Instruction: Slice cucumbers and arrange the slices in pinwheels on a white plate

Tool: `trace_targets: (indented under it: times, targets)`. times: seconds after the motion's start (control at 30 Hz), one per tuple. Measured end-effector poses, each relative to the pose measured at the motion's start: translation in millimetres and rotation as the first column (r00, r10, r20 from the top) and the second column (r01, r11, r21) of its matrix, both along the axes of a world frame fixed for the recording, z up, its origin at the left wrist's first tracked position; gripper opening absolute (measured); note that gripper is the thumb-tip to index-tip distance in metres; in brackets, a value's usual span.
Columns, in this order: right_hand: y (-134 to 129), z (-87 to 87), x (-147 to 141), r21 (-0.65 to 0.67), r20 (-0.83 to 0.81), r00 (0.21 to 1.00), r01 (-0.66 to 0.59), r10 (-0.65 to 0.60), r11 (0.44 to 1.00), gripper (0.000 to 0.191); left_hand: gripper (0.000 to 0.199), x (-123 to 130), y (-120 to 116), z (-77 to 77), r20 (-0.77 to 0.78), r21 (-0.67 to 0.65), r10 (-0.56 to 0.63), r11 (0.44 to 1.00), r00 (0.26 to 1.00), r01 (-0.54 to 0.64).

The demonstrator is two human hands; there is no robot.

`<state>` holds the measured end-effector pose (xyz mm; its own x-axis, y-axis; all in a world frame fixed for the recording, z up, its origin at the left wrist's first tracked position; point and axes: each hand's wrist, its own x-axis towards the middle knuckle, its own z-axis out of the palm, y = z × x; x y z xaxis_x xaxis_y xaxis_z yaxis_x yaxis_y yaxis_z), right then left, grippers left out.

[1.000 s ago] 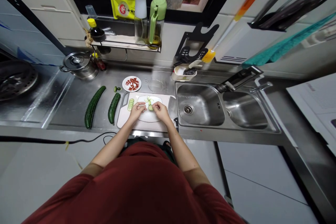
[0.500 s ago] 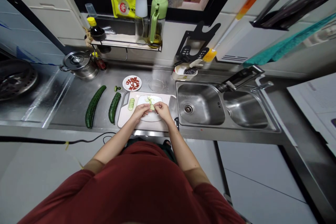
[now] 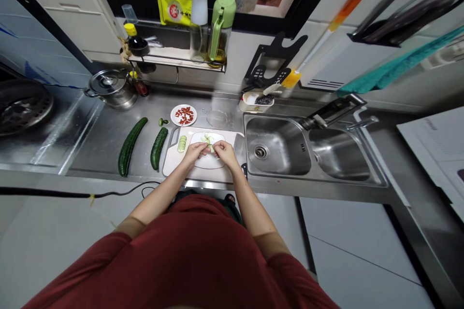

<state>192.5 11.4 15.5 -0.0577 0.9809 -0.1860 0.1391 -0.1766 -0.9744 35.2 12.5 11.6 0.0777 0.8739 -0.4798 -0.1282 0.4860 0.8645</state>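
Note:
My left hand and my right hand meet over a white plate, fingers pinched. Between their fingertips is a pale green cucumber slice, and both hands seem to grip it. More cucumber slices lie on the plate just beyond my fingers. The plate rests on a pale cutting board. To the left on the board, a short row of overlapping cucumber slices lies flat. A knife handle shows partly at the board's right edge.
Two whole cucumbers, a longer one and a shorter one, lie left of the board. Behind stand a small plate of red bits and a lidded steel pot. A double sink borders the right.
The view has shifted slightly. My hands remain over the plate with only small finger movement around the cucumber slice.

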Motion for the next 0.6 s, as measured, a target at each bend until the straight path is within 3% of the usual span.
trace_targets:
  times: [0.37,0.6]
  targets:
    - [-4.2,-1.4,14.5,0.175,0.044,0.997,-0.065,0.058,0.983,0.017,0.042,9.9,4.4,5.6,0.124,-0.062,0.014,0.998,0.992,-0.006]
    - [-4.1,-6.4,21.0,0.166,0.095,0.994,-0.074,0.058,0.983,0.021,0.035,16.0,6.5,9.9,0.122,-0.053,0.004,0.999,0.993,0.003]
